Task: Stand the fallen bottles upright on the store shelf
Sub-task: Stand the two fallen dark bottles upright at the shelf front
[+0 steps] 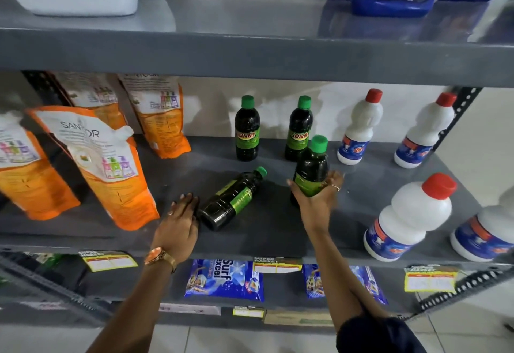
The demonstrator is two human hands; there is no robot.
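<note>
Fallen bottle (232, 198) lies on shelf (272, 230), cap pointing away-right, base touching flat, empty left hand (178, 223), the nearer one; right hand (319, 199) grips a second bottle (311, 167) nearly upright

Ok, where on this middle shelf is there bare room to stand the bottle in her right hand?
Bare shelf lies in front of the right hand, between the fallen bottle and the front white bottles. Behind the held bottle it is crowded: an upright green-capped bottle stands close.

Grey metal shelving (250, 55), white wall (211, 107)
</note>
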